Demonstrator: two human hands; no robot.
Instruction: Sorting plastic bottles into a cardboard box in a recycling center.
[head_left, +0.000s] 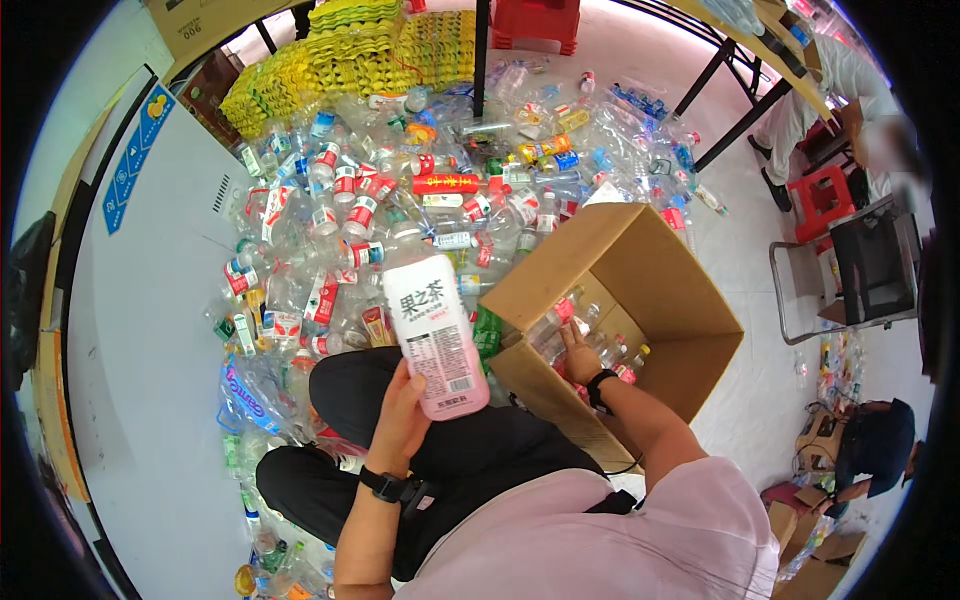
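Note:
My left hand (401, 416) grips the lower end of a large plastic drink bottle (435, 330) with a white and pink label that bears writing. The bottle is held up above my knees, its neck pointing away from me. My right hand (581, 352) reaches down into an open cardboard box (675, 285) at my right, fingers spread against the bottles in it. Several plastic bottles (626, 367) with red labels lie in the box. Whether the right hand grips one of them cannot be made out. A wide heap of empty plastic bottles (360, 214) spreads in front of me.
Yellow egg-tray-like stacks (352, 60) stand behind the heap. A white panel (165, 322) runs along my left. At right are a red plastic stool (821, 199), a metal-framed cart (862, 262) and two other people, one seated (874, 450). Table legs (480, 60) rise beyond the bottles.

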